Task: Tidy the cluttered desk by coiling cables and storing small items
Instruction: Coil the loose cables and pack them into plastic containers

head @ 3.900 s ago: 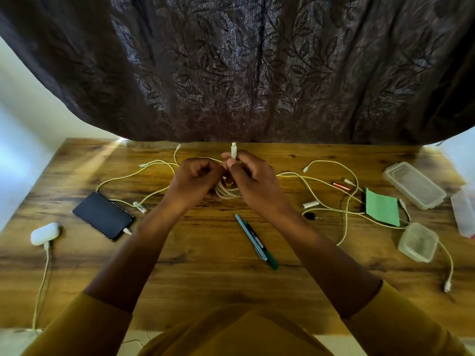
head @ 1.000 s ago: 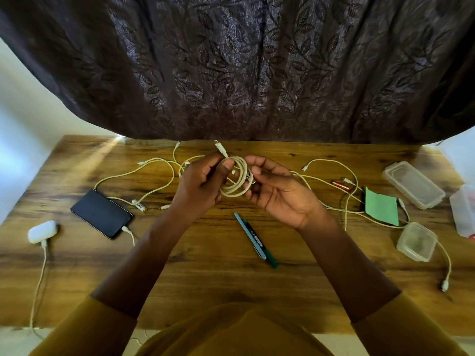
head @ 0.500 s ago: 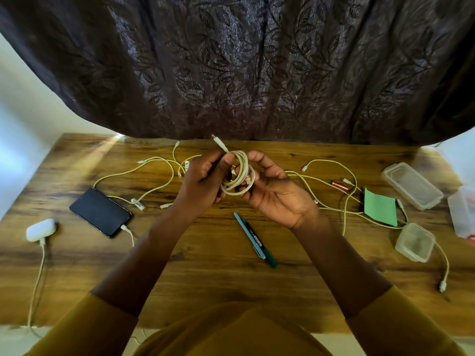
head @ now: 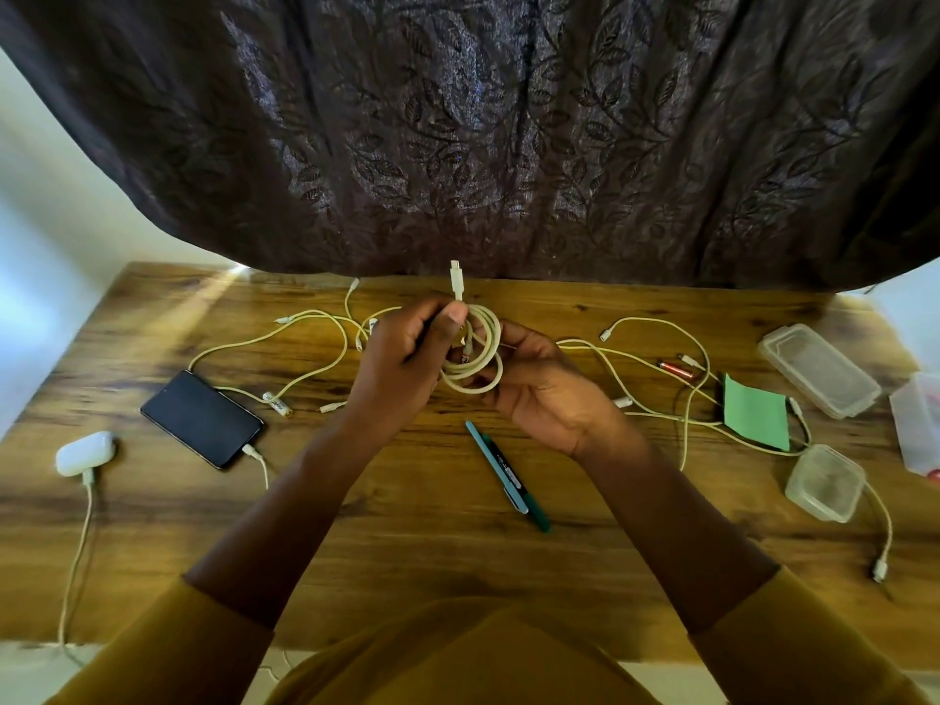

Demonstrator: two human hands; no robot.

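both hands hold a coiled white cable (head: 473, 358) above the counter (head: 407, 541). left hand (head: 402, 368) grip is closed, pinching the cable's plug end (head: 456, 279), which points up. right hand (head: 544, 394) grip is curled under the coil, holding it. phone (head: 201, 418), pen (head: 508, 475), 2 clear boxes (head: 820, 369) (head: 824, 483) and loose cables (head: 656, 384) lie on the counter.

hands: left hand (head: 407, 358), right hand (head: 544, 394) grip coiled cable (head: 475, 356) | above desk (head: 432, 541)
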